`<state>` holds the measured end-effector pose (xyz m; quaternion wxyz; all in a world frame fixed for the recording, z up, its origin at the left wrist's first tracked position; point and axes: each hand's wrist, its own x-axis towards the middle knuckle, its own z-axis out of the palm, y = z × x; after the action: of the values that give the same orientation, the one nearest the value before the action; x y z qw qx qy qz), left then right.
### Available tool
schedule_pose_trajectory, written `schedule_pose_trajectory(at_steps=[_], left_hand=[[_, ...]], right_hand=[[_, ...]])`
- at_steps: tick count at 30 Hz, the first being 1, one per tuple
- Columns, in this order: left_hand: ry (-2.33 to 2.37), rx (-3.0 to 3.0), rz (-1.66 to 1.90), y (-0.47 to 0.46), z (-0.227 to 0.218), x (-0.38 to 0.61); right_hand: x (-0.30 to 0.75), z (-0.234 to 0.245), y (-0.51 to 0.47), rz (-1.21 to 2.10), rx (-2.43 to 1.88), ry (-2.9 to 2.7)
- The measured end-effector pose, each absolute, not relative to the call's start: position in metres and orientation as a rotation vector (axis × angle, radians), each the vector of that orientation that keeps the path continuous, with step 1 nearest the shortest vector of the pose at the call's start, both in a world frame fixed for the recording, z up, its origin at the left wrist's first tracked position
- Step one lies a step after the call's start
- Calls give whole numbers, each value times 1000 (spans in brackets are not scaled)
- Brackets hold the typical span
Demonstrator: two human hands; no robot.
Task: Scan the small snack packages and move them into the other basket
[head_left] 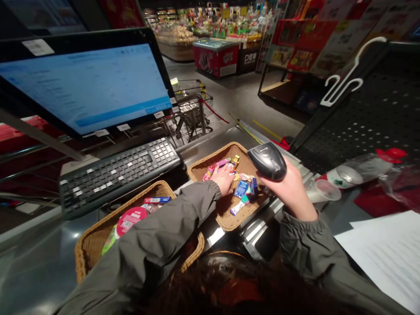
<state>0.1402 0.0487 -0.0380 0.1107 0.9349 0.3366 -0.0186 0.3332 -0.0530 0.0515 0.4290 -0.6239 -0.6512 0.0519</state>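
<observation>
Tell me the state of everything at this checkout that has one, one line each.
Monitor, switched on, screen lit blue.
Scanner, gripped in right hand, held up.
Left hand, resting on snack packets, grip unclear.
Far basket, holding loose packets.
Near basket, partly filled.

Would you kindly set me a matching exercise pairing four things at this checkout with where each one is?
Things:
1. barcode scanner
2. left hand
3. keyboard
4. white hook

Places:
A. below the monitor
B. on the black perforated panel
C. in the right hand
D. on the snacks in the far wicker basket

Pairs: 1-C; 2-D; 3-A; 4-B.
</observation>
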Motion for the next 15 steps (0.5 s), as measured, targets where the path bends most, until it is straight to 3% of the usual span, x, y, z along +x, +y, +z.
schedule_pose_trajectory(at_steps=[9,15], left_hand=[[772,2796,-340,82,-106,192],[683,2726,-322,80,-114,214]], right_hand=[[349,39,-30,282,-1503,-1675],[364,36,-26,272,-1558,-1594]])
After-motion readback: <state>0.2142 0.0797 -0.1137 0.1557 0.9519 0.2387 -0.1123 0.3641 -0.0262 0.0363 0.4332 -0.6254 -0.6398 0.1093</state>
